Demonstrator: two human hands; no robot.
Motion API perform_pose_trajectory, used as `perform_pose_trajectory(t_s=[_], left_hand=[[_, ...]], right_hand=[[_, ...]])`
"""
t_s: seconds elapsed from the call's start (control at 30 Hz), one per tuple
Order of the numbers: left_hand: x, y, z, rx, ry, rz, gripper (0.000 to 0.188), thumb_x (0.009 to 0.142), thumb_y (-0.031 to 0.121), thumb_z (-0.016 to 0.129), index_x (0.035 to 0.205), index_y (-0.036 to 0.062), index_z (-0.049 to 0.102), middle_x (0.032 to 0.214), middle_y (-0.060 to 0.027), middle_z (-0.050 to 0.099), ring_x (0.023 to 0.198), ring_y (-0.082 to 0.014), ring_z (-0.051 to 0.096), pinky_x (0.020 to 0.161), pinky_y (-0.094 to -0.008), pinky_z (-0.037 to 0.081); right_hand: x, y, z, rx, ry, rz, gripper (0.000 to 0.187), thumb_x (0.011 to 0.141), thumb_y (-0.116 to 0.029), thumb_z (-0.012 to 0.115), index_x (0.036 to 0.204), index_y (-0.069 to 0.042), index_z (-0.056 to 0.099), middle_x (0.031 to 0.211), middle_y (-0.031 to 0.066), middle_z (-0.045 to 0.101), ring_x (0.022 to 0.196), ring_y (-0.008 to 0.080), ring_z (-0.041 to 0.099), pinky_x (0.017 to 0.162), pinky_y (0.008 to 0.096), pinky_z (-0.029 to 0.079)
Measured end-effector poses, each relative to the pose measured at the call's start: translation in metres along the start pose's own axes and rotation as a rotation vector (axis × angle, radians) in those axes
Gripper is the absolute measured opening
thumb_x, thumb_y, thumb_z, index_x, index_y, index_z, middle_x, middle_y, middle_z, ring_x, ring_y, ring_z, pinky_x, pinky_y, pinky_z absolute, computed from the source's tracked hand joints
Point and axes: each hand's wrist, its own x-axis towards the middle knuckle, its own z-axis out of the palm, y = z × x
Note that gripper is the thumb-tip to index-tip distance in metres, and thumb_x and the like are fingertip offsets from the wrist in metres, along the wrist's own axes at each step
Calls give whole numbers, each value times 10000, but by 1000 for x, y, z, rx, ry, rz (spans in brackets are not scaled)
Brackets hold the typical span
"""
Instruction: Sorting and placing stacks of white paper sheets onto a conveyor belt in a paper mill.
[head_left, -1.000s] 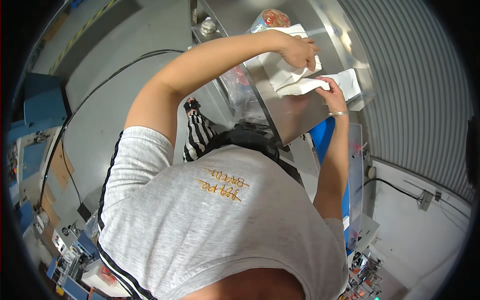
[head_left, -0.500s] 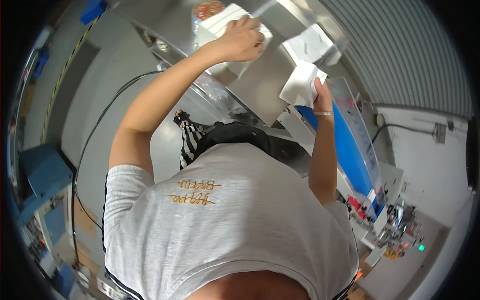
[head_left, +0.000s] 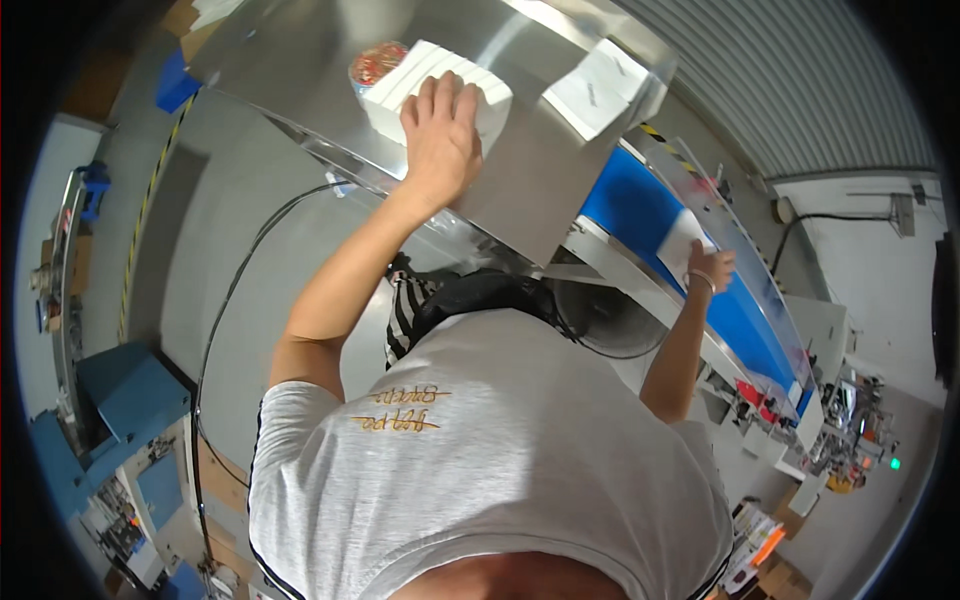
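Observation:
On the metal table (head_left: 520, 190), a row of white folded, paper-like packets (head_left: 395, 100) stands packed side by side. My left hand (head_left: 445, 140) rests over that row, its fingers spread across the tops. To the right, my right hand (head_left: 712, 268) is above a blue conveyor belt (head_left: 630, 205), fingers stretched apart. A single flat white packet (head_left: 676, 238) lies on the belt against the thumb side of this hand, partly covered by it. Near the table's right corner sits another white packet or pile (head_left: 597, 88) with a small dark mark.
Behind the packet row is a round clear tub (head_left: 378, 63) of red and tan bits. A transparent guard (head_left: 745, 265) runs along the belt's far side. A black cable (head_left: 235, 270) loops over the floor at left. Machinery (head_left: 850, 430) stands at lower right.
My right hand has moved right and down from the table corner to the belt, and the packet it held now lies there. My left hand has shifted slightly left and down, its fingers spreading.

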Motion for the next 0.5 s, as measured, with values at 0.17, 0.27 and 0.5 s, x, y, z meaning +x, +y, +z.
perform_pose_trajectory(t_s=[0.17,0.27,0.5], left_hand=[[-4,-1,-2,-25,-36,51,504,677,5,611,1172,36,526,1329,-231,394,1228,-430,353,996,-567,274],[-7,-2,-1,-29,-50,86,491,706,-11,603,1187,46,523,1362,-213,365,1244,-445,329,988,-621,261],[-7,-3,-5,-53,-68,128,395,715,17,611,1105,75,607,1377,-190,365,1288,-433,287,1002,-631,219]], right_hand=[[6,-59,-3,635,164,-792,570,745,-248,741,1198,17,519,1174,217,565,1050,357,568,861,433,464],[-46,-144,-45,972,-224,-862,506,750,-193,730,1198,-38,550,1171,169,591,1054,300,587,860,377,477],[-92,-231,-91,1217,-761,-1056,488,744,-157,734,1191,-81,555,1190,90,585,1072,209,573,863,315,468]])
